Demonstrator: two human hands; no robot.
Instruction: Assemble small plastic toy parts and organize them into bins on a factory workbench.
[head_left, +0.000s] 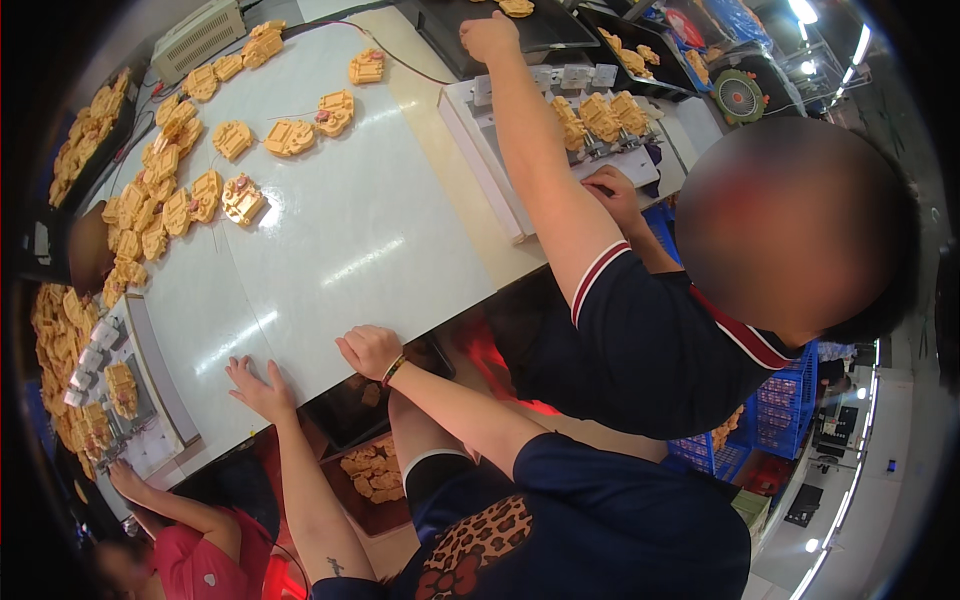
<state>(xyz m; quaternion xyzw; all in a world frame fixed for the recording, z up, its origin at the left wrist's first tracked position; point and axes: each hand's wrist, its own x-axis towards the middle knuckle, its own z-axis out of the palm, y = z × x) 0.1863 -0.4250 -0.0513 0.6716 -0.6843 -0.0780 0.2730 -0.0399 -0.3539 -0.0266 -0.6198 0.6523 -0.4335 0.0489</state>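
Observation:
My left hand [260, 391] lies on the near edge of the pale work table [350, 240], fingers spread and nothing in it. To its right, my right hand [371, 351] rests at the same edge, its fingers curled in and nothing showing in them. A bracelet circles that wrist. The closest loose piece to my hands is a yellow-orange moulded plastic part [242, 200] with a small reddish component, farther up the table. Several similar parts [160, 170] lie heaped along the table's left side, and a few lie singly near the far side, some with thin wires.
At right, a co-worker in a navy shirt [640, 350] reaches across a fixture [600, 115] holding yellow parts. Another person in red [210, 545] works by a fixture [125, 390] at lower left. Below the table is a bin of parts [375, 470]; blue crates [785, 400] stand at right.

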